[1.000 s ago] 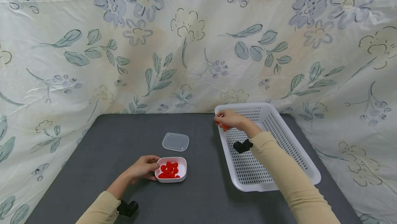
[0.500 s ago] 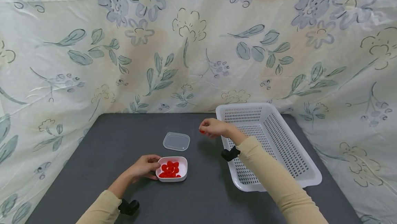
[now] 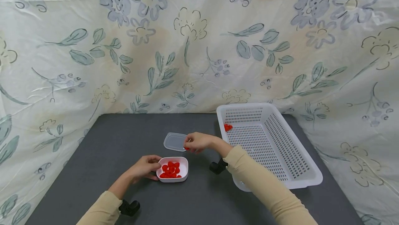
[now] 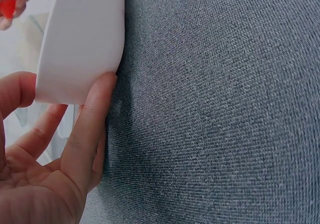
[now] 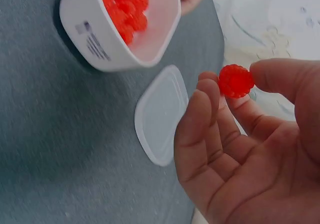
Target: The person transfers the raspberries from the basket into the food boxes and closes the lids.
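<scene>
My right hand (image 3: 199, 142) pinches one red raspberry (image 5: 236, 81) between thumb and fingertips, above the table by the clear lid's right end. At the left, my left hand (image 3: 144, 168) grips the near-left end of a small white box (image 3: 173, 180), thumb at the rim and fingers against its side. Several red raspberries (image 3: 170, 170) lie heaped inside that box. The left wrist view shows the fingers (image 4: 90, 129) on the box's white wall. Behind the box, the translucent lid (image 3: 173, 142) lies flat, partly covered by my right hand in the head view.
A large white perforated basket (image 3: 299, 149) stands at the right of the dark grey table (image 3: 134, 131). A few red raspberries (image 3: 228, 127) sit in its far left corner. A floral cloth (image 3: 199, 45) hangs behind and at both sides.
My right hand has moved left and nearer, from the basket's far left corner to the lid, carrying a raspberry. The raspberries in that corner are now uncovered. My left hand stays on the box.
</scene>
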Tool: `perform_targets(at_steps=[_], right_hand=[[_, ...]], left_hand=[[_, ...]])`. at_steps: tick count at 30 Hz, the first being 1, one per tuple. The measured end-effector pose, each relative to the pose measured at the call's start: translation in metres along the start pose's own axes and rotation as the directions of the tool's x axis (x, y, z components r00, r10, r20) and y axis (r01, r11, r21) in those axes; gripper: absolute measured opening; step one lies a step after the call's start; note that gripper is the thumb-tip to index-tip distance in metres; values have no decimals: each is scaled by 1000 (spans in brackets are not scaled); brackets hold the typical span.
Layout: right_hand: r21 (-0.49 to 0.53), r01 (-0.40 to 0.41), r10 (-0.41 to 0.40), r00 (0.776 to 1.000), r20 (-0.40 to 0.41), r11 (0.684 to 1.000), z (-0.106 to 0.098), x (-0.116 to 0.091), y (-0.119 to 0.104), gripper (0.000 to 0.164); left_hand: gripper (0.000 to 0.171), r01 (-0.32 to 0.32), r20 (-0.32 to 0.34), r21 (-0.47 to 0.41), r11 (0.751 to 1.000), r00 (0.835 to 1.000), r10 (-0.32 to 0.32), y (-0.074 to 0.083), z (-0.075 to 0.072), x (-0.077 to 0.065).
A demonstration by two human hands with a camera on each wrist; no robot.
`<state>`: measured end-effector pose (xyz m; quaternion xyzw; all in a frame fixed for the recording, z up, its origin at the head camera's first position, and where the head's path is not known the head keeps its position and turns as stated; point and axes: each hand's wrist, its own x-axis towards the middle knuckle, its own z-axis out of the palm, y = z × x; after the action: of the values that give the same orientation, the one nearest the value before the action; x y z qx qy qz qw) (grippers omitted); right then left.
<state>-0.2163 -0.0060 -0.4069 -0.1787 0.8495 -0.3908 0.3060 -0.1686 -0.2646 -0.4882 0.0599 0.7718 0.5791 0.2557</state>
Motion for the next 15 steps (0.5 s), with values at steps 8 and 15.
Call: perform_targets(at_steps=[8, 15], right_hand=[[-22, -1, 2, 999, 38, 1000, 21, 7, 0, 15], [-71, 24, -19, 997, 71, 997, 30, 9, -1, 11]], left_hand=[[42, 15, -6, 6, 1000, 1000, -15, 0, 0, 0], [42, 17, -12, 16, 1000, 1000, -17, -1, -2, 2]])
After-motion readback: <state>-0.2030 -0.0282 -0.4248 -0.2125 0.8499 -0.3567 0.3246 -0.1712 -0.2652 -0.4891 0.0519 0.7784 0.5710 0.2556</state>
